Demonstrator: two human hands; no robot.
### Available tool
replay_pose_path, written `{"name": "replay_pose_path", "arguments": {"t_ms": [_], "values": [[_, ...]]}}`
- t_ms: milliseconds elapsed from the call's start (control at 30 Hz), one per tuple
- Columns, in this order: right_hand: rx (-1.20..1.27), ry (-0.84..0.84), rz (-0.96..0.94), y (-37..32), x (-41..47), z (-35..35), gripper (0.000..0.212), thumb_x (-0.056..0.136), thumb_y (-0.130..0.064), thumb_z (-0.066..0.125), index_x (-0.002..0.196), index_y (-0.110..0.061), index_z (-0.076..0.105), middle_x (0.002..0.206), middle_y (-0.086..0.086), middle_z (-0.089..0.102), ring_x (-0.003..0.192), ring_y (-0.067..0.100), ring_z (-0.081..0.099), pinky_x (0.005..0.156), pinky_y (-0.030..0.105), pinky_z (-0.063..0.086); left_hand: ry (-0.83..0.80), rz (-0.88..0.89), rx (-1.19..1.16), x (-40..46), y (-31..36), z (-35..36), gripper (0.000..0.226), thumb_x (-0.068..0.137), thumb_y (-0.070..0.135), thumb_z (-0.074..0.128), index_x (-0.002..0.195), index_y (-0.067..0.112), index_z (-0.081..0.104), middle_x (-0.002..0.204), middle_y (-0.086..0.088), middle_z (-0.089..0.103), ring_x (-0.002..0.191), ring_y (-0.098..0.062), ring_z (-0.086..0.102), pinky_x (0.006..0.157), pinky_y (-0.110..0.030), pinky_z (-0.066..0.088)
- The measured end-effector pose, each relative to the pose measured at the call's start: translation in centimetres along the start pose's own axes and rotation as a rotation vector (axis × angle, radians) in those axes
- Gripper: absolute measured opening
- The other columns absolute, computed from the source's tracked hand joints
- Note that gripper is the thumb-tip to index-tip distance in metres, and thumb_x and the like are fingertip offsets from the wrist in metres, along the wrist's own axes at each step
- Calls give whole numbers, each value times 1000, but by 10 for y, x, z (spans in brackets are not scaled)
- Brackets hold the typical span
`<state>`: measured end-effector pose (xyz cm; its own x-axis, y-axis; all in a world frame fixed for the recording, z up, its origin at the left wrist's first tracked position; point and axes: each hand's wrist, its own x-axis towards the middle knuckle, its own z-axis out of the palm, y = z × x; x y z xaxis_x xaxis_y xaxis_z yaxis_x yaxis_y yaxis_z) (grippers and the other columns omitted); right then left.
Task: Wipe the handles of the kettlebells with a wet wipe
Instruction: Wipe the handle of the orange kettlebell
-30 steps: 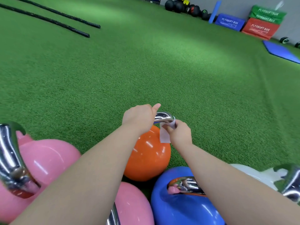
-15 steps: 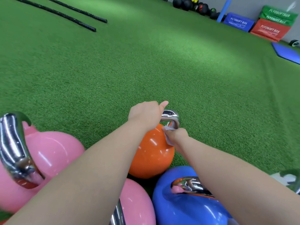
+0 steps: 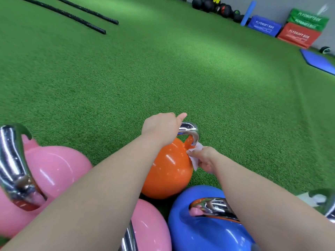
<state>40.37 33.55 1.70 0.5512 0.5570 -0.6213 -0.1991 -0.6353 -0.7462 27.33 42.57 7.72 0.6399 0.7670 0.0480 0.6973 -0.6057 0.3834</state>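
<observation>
An orange kettlebell (image 3: 168, 171) with a chrome handle (image 3: 192, 132) stands on the green turf. My left hand (image 3: 161, 126) grips the left part of that handle, thumb pointing forward. My right hand (image 3: 204, 159) pinches a white wet wipe (image 3: 194, 156) against the foot of the handle's right leg, where it meets the orange ball. A pink kettlebell (image 3: 54, 174) with a chrome handle (image 3: 12, 169) sits at the left. Near the bottom edge are a second pink kettlebell (image 3: 150, 227) and a blue kettlebell (image 3: 204, 230) with its handle (image 3: 212, 207).
Green turf (image 3: 163, 69) spreads ahead. Two black battle ropes (image 3: 87, 17) lie at the far left. Against the back wall are dark medicine balls (image 3: 210, 5), a blue foam roller (image 3: 247, 12), stacked plyo boxes (image 3: 299, 33) and a blue mat (image 3: 319, 61). Another chrome handle (image 3: 326, 201) shows at the right edge.
My right hand has slid the wipe down from the top right bend of the orange kettlebell's handle to the foot of its right leg. My left hand stays on the handle.
</observation>
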Motion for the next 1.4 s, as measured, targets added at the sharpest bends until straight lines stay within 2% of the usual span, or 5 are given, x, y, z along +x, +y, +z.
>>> {"name": "replay_pose_path", "arguments": {"t_ms": [400,667,933,1133,1400], "values": [[-145,-25,-111,9,8,19,32,88,-39,58,95,-7,62,76,18,64,76,27,59,102,47,41,-8,-14,-21,-1,1,-1,55,98,49,14,97,13,55,82,-3,50,76,-24,45,69,-33,36],[-97,193,-100,7,15,32,54,69,-55,71,100,-12,56,60,2,44,51,16,39,49,27,32,-14,-12,-15,-1,2,0,53,98,49,16,99,14,55,103,-8,61,96,-29,55,72,-32,35],[-186,-12,-56,-4,13,5,41,76,-29,75,107,-8,58,104,8,67,91,17,63,86,30,48,-7,-14,-15,0,1,-1,51,98,49,14,91,15,51,82,-2,51,76,-24,46,67,-33,35],[123,-298,45,-17,-4,-22,20,86,-1,57,106,-3,56,100,12,61,82,16,54,71,23,38,11,13,15,-1,1,0,51,99,47,15,96,13,53,83,-3,52,78,-25,49,66,-33,37],[-176,-54,-47,-8,-1,-10,23,85,-5,64,106,-1,56,99,14,63,91,23,62,78,30,52,10,14,15,0,1,0,55,99,47,14,102,11,56,87,-5,55,80,-26,52,66,-33,37]]}}
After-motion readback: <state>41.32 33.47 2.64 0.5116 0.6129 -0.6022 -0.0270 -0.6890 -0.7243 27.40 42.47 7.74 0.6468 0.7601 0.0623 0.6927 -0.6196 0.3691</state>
